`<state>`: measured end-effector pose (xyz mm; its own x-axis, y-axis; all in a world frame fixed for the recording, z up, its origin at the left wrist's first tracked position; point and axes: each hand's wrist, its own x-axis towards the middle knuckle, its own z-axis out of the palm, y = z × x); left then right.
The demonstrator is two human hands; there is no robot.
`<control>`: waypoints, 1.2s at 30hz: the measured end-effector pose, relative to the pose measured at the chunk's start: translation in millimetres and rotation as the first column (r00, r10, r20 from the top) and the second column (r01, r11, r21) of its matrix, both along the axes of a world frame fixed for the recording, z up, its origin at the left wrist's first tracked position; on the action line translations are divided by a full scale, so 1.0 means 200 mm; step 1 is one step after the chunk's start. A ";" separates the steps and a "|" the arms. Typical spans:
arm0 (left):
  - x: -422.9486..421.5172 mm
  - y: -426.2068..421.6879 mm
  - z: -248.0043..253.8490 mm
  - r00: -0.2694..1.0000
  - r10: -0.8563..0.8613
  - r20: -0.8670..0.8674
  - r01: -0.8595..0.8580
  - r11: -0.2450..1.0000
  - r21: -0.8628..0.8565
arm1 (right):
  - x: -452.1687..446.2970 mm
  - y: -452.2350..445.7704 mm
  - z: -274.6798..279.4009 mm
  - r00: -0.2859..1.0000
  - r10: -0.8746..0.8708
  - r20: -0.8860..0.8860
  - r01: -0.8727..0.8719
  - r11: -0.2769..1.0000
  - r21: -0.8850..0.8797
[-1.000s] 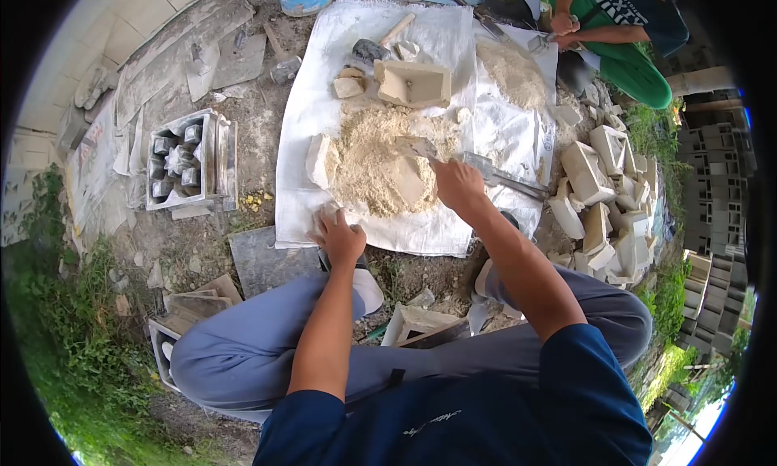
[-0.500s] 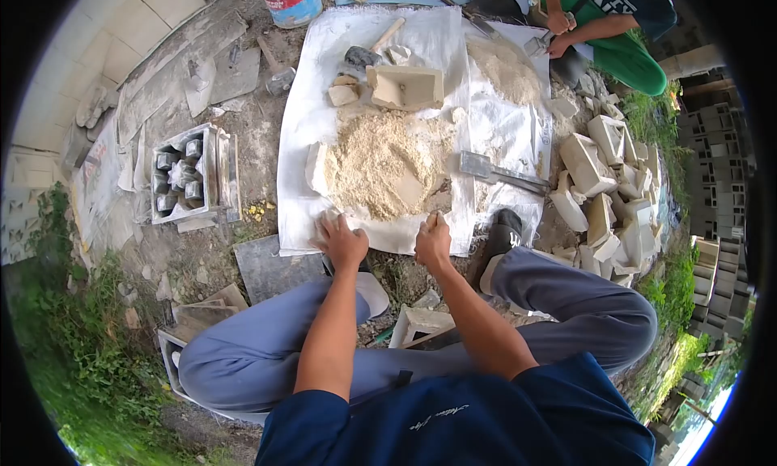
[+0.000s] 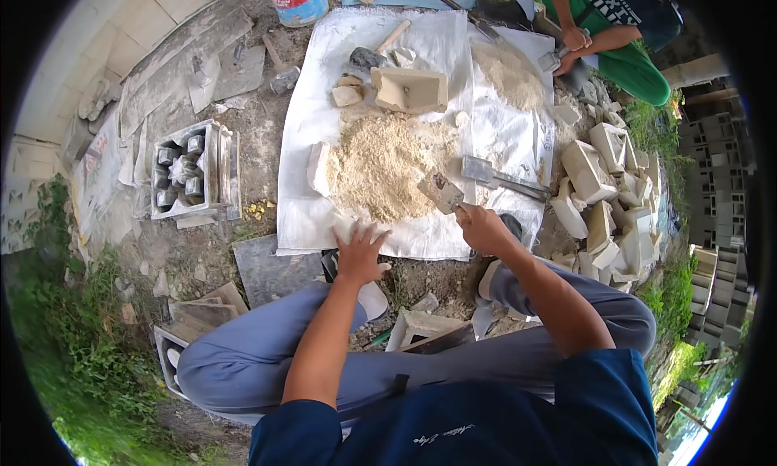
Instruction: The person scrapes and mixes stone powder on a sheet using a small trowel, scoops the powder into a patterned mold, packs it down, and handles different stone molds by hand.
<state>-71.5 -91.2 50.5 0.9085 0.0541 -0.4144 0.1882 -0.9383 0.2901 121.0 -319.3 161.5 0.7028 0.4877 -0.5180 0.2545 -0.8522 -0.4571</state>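
My right hand [image 3: 484, 227] is closed around the handle of a trowel, whose dusty flat blade [image 3: 441, 192] lies over the right front edge of a crumbly beige pile [image 3: 380, 163]. With fingers spread, my left hand [image 3: 360, 252] rests at the near edge of the white woven sheet [image 3: 303, 215] beneath the pile. A hollow block piece [image 3: 409, 90] sits just beyond the pile, and a pale chunk [image 3: 320, 168] stands at its left side. To the right of the trowel lies a flat grey metal blade [image 3: 477, 169] with a long handle.
Broken block pieces [image 3: 587, 171] are heaped to the right. On the left stands a block mould [image 3: 182, 175]. A hammer [image 3: 369, 57] lies on the sheet, with a bucket [image 3: 298, 1] behind. Another person's hands [image 3: 573, 49] are at upper right, beside a second pile [image 3: 510, 74].
My right hand has moved right, drawing the trowel toward the pile's right edge and exposing its blade. My left hand has shifted slightly right, fingers spread. The pile's surface looks reshaped.
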 end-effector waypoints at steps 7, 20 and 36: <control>0.00 -0.01 -0.14 0.962 0.180 0.203 -0.177 0.984 -0.033 | -0.17 -0.20 -0.20 0.984 -0.031 -0.177 0.037 0.999 0.031; -0.01 -0.01 -0.12 0.950 0.188 0.249 -0.184 0.982 -0.040 | 0.06 -0.25 -0.11 0.905 -0.088 -0.417 0.114 0.993 0.037; 0.20 0.10 0.12 0.796 0.299 0.527 -0.303 0.949 -0.081 | 0.53 -0.08 0.14 0.928 0.373 -0.012 -0.372 0.922 -0.107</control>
<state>-30.9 -70.4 74.6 0.9237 0.3628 0.1235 0.2824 -0.8622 0.4205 227.0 -334.6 189.1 0.4851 0.6579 -0.5761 0.5665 -0.7383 -0.3661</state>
